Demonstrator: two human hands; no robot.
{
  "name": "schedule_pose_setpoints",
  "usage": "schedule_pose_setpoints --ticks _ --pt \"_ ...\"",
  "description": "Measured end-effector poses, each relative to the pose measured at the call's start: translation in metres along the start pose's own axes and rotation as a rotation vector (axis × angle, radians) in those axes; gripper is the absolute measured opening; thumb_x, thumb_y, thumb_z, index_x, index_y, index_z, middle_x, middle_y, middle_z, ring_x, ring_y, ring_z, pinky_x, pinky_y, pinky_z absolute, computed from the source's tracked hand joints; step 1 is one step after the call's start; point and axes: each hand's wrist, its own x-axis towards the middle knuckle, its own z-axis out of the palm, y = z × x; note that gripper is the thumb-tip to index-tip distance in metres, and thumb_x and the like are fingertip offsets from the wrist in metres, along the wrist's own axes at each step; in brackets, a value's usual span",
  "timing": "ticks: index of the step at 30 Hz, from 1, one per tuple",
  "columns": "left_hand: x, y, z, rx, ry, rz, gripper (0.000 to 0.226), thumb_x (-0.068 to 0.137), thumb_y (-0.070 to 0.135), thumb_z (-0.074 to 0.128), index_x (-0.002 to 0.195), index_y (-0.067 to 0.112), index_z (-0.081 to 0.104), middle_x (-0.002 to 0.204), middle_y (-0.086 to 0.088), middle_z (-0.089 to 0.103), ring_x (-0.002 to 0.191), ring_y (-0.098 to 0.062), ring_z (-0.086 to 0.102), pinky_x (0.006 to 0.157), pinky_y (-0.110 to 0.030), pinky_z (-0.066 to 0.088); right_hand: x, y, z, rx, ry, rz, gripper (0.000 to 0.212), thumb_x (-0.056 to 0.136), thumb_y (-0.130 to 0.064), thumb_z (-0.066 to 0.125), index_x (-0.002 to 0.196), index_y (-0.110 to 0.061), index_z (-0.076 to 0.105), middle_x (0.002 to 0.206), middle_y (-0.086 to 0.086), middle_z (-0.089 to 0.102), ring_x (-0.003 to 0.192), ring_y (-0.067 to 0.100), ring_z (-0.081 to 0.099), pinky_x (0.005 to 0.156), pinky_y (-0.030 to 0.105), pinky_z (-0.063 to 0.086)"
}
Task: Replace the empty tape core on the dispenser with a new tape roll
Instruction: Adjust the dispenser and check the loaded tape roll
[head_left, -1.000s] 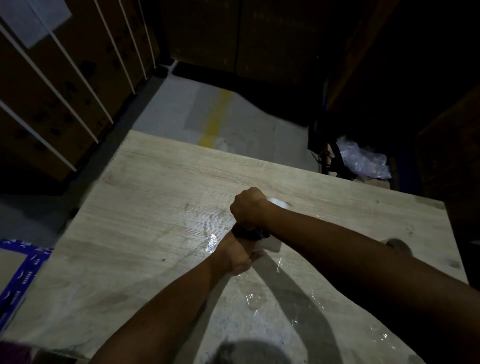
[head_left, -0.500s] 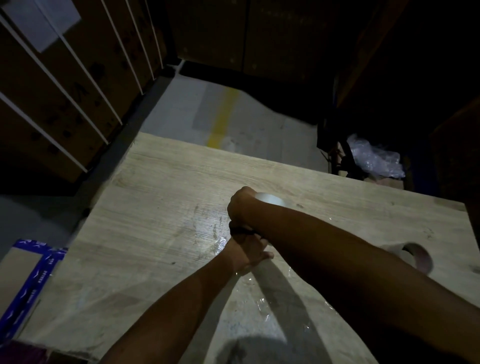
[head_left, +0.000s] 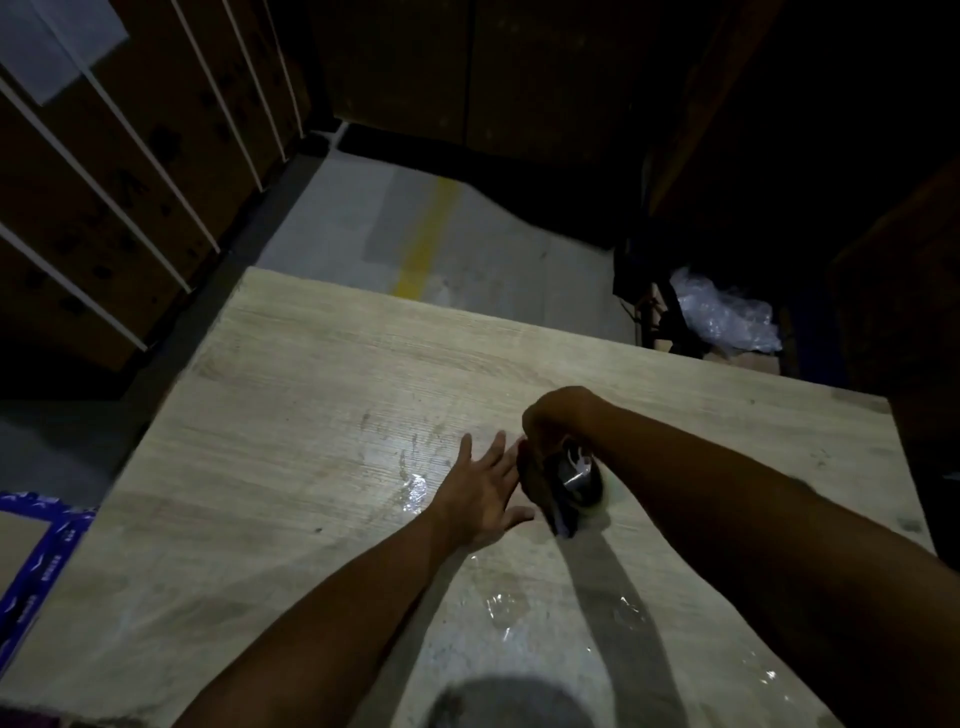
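Hands meet near the middle of the pale, wood-grain bench (head_left: 291, 395), a little toward its right edge, and we see them only dimly in the low light. Our left hand (head_left: 480, 491) lies flat with the fingers (head_left: 465, 449) spread apart, palm down on the bench top, holding nothing, its thumb pointing toward the dark dispenser. Our right hand (head_left: 558, 421) comes in from the right edge with the forearm crossing above the surface, and it is curled down over the dark, rounded tape dispenser (head_left: 574, 480), closed around its upper part. The dispenser rests on the bench just beside the left hand's fingertips, with a glint of metal or clear tape showing at its centre; we cannot tell whether a core or a roll sits on it. A long shadow runs from the dispenser toward the near edge. Scraps of clear, shiny tape (head_left: 413, 488) cling to the bench top just left of our left hand, and more of them (head_left: 501, 610) lie nearer the near edge. Off the bench's left edge sits a cardboard box with blue printed tape (head_left: 36, 561), and beyond the far right corner a crumpled clear plastic bag (head_left: 724, 312) lies on the floor.
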Motion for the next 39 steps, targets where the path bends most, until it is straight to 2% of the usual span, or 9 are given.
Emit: schedule_pose_setpoints --ticks 7,13,20,24,26,29,34,36,39 --pt "-0.007 0.007 -0.006 -0.017 -0.016 -0.084 0.08 0.097 0.063 0.017 0.159 0.014 0.005 0.168 -0.005 -0.004 0.155 -0.031 -0.001 0.121 -0.06 0.007 -0.001 0.089 0.036 0.781 0.123 -0.039 0.053 0.063 -0.038 0.09 0.1 -0.003 0.076 0.1 0.009 0.076 0.094 0.024 0.071 0.088 0.038 0.058" --pt "-0.018 0.024 -0.013 -0.115 -0.047 -0.26 0.073 0.101 0.055 0.02 0.158 0.011 0.007 0.168 -0.006 -0.004 0.155 -0.028 -0.003 0.121 -0.058 0.01 -0.012 0.122 0.114 1.366 0.276 0.06 0.04 0.07 -0.032 0.087 0.096 -0.002 0.077 0.094 0.011 0.077 0.085 0.024 0.071 0.074 0.035 0.059" --pt "-0.036 0.04 -0.011 -0.592 0.13 -0.427 0.046 0.104 0.025 0.04 0.143 0.003 0.048 0.159 -0.016 0.035 0.149 -0.029 0.03 0.121 -0.036 0.025 -0.011 0.108 0.181 2.104 0.338 0.056 0.032 0.076 -0.013 0.082 0.098 0.009 0.073 0.088 0.024 0.075 0.065 0.032 0.07 0.057 0.033 0.057" --pt "-0.052 0.059 -0.017 -0.96 0.332 -0.603 0.028 0.1 0.015 0.054 0.122 0.005 0.068 0.122 -0.014 0.071 0.113 -0.027 0.065 0.097 -0.029 0.046 -0.01 0.087 0.194 2.311 0.418 0.077 0.027 0.077 -0.01 0.081 0.095 0.008 0.072 0.091 0.025 0.073 0.067 0.032 0.068 0.056 0.033 0.057" --pt "-0.057 0.073 -0.025 -1.169 0.391 -0.641 0.017 0.098 0.012 0.056 0.101 0.014 0.073 0.097 -0.012 0.076 0.089 -0.026 0.07 0.081 -0.035 0.056 -0.008 0.076 0.198 2.352 0.478 0.117 0.028 0.076 -0.012 0.083 0.093 0.008 0.072 0.09 0.023 0.074 0.072 0.033 0.069 0.066 0.039 0.06" --pt "-0.06 0.091 -0.038 -1.367 0.43 -0.657 0.018 0.098 0.009 0.056 0.087 0.011 0.07 0.081 -0.015 0.072 0.066 -0.022 0.066 0.056 -0.025 0.055 -0.001 0.058 0.206 2.364 0.513 0.185 0.031 0.07 -0.019 0.088 0.087 0.004 0.075 0.088 0.02 0.076 0.079 0.034 0.071 0.083 0.05 0.059" --pt "-0.061 0.097 -0.043 -1.336 0.434 -0.609 0.022 0.097 0.025 0.06 0.086 0.011 0.072 0.081 -0.009 0.074 0.074 -0.024 0.072 0.065 -0.034 0.062 0.014 0.033 0.225 2.325 0.639 0.272 0.037 0.058 -0.046 0.089 0.068 -0.013 0.077 0.075 0.004 0.077 0.082 0.032 0.072 0.084 0.051 0.059" --pt "-0.06 0.096 -0.041 -1.309 0.395 -0.603 0.023 0.094 0.032 0.064 0.082 0.015 0.073 0.077 -0.004 0.074 0.071 -0.021 0.073 0.065 -0.036 0.062 0.004 0.021 0.225 2.349 0.657 0.282 0.029 0.066 -0.041 0.087 0.063 -0.015 0.076 0.074 0.005 0.077 0.081 0.031 0.072 0.08 0.047 0.06" --pt "-0.061 0.097 -0.044 -1.229 0.334 -0.59 0.014 0.086 0.028 0.074 0.086 0.015 0.076 0.08 0.003 0.075 0.072 -0.008 0.071 0.062 -0.017 0.056 -0.002 0.007 0.225 2.449 0.717 0.253 0.017 0.077 -0.024 0.082 0.072 -0.008 0.078 0.073 0.011 0.075 0.07 0.026 0.068 0.055 0.028 0.056"
